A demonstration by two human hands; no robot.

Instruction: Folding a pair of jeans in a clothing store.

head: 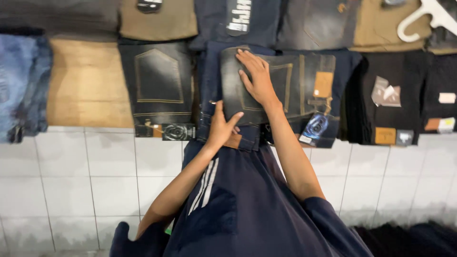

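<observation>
A folded pair of dark faded jeans (290, 90) lies on top of a stack at the middle of a tiled counter. My right hand (257, 78) rests flat on it, fingers spread, palm down. My left hand (221, 126) grips the near edge of the same folded jeans, thumb on top, where the waistband hangs over the counter's edge. Beneath it sits a darker blue pair (209, 90).
Rows of folded trousers cover the counter: light blue jeans (21, 85), tan pairs (85, 83), black jeans (159, 85), black pairs with tags (404, 95). A white hanger (426, 16) lies at the far right. The counter front is white tile (95, 181).
</observation>
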